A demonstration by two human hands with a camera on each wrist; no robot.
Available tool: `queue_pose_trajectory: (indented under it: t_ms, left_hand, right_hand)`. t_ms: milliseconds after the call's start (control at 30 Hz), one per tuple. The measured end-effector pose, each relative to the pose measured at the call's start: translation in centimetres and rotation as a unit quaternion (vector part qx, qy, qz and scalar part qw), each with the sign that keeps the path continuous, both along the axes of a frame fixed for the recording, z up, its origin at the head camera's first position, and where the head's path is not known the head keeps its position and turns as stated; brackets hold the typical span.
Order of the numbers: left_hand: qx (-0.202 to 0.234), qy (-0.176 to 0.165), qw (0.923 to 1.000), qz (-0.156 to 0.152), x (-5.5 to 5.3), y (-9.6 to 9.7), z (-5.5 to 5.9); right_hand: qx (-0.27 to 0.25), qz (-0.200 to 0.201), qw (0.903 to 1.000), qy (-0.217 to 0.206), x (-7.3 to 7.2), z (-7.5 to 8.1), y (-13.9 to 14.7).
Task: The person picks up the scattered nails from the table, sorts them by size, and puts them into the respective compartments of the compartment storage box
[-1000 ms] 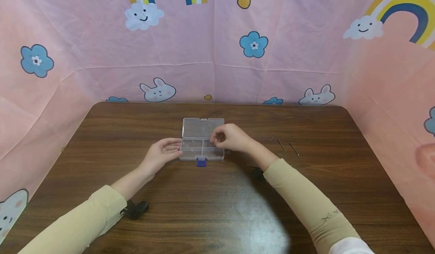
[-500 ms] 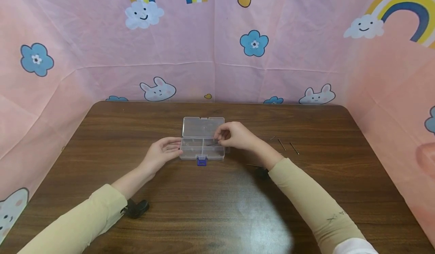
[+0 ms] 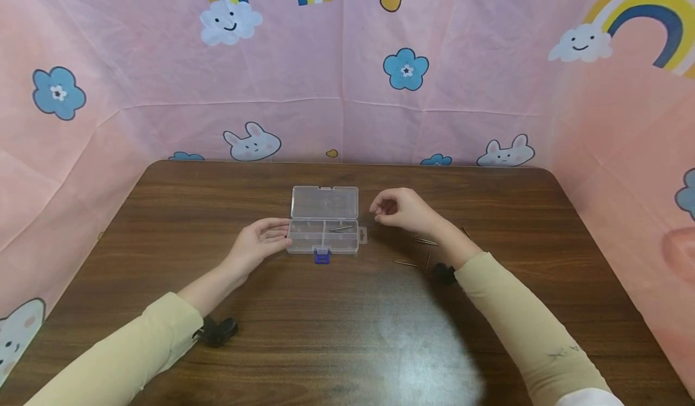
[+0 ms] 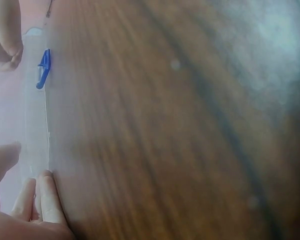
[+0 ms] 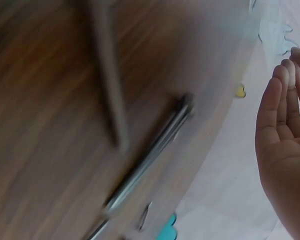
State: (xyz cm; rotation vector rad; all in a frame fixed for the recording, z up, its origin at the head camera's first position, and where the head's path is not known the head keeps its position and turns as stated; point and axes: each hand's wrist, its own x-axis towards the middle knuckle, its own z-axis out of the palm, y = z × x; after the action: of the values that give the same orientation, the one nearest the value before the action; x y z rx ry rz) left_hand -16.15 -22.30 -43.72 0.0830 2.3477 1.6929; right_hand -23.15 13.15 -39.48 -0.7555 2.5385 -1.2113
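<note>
Watching the head view, I see the left hand (image 3: 259,244), fingers extended, touching the clear box (image 3: 301,251) at its nine o'clock side. Thin metal pieces (image 3: 341,229) lie in its two o'clock compartment; the right hand (image 3: 406,210), relaxed and loosely bent, hangs beyond at two o'clock. Left wrist view: blue latch (image 4: 44,69) at ten o'clock. Right wrist view: loose metal pieces (image 5: 149,155) toward six o'clock.

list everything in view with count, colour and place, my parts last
box: one, clear, table centre
lid: one, clear, box's far edge
latch: one, blue, box's front
boxed metal pieces: count unclear, silver, far right compartment
loose metal pieces: at least four, silver, right of box
table: one, brown, under box
cloth: count unclear, printed pink, behind and beside table
devices: two, black, by wrists
sleeves: two, beige, forearms
white fabric: one, white, right sleeve's end
left fingers: one set, bare, box's left end
right fingers: one set, bare, above table
</note>
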Motion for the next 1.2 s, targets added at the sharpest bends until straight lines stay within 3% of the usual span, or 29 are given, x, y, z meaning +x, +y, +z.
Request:
queue_pose_trajectory:
  t_ms: [467,900,1200]
  left_hand:
    - [0.016,0.007,0.9999,-0.001,-0.1,0.1,-0.2]
    - [0.021,0.009,0.9997,-0.005,-0.1,0.1,-0.2]
    - [0.01,0.007,0.9999,-0.005,-0.2,0.0,-0.3]
  right_hand:
    - [-0.018,-0.052,0.9982,-0.023,0.4,0.4,5.3]
    - [0.01,-0.112,0.9936,-0.011,1.4,0.9,10.3]
    - [0.038,-0.132,0.9905,0.011,2.0,0.6,13.2]
